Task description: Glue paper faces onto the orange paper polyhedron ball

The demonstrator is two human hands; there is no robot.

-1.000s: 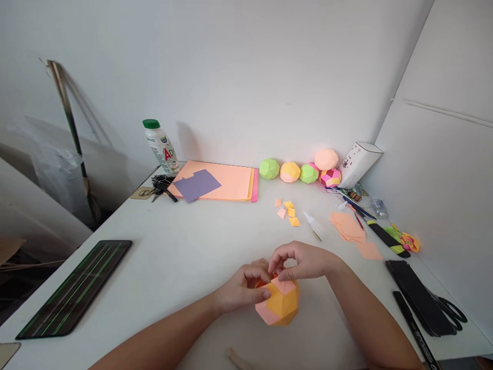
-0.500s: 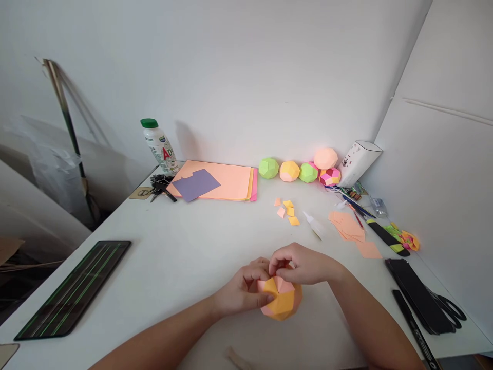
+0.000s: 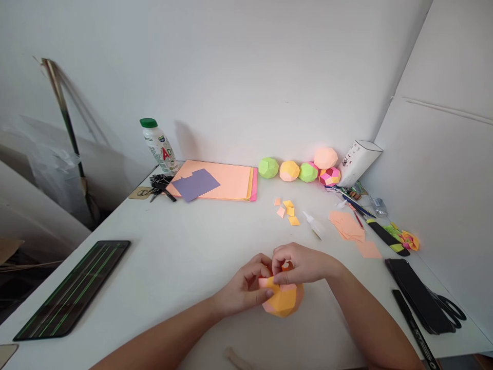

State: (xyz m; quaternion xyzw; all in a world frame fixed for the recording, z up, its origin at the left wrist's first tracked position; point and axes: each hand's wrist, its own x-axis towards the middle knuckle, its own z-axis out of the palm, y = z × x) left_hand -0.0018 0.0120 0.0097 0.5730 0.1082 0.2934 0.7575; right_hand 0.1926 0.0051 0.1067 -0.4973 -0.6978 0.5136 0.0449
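Close in front of me, above the table, is a faceted paper ball (image 3: pixel 284 304) in orange and pink, with an opening at its top. My left hand (image 3: pixel 246 288) grips its left side, thumb on the front face and fingers behind. At the top edge, my right hand (image 3: pixel 298 264) pinches the rim with thumb and index finger; other fingertips curl at the opening. Beyond the hands lie several small orange and pink paper pieces (image 3: pixel 290 211). A small white glue bottle (image 3: pixel 313 225) lies to their right.
Finished paper balls (image 3: pixel 289 171) line the wall. Coloured paper sheets (image 3: pixel 231 180), keys (image 3: pixel 159 184) and a white bottle (image 3: pixel 159 149) stand at the back left. Pink paper pieces (image 3: pixel 346 226), a utility knife (image 3: pixel 387 237), a black case (image 3: pixel 418 293) and scissors (image 3: pixel 450 308) lie right. A dark tablet-like panel (image 3: pixel 75 290) lies left.
The ball has tilted slightly and moved a little right. My right thumb has come down onto its top edge, and the opening shows more behind the fingers.
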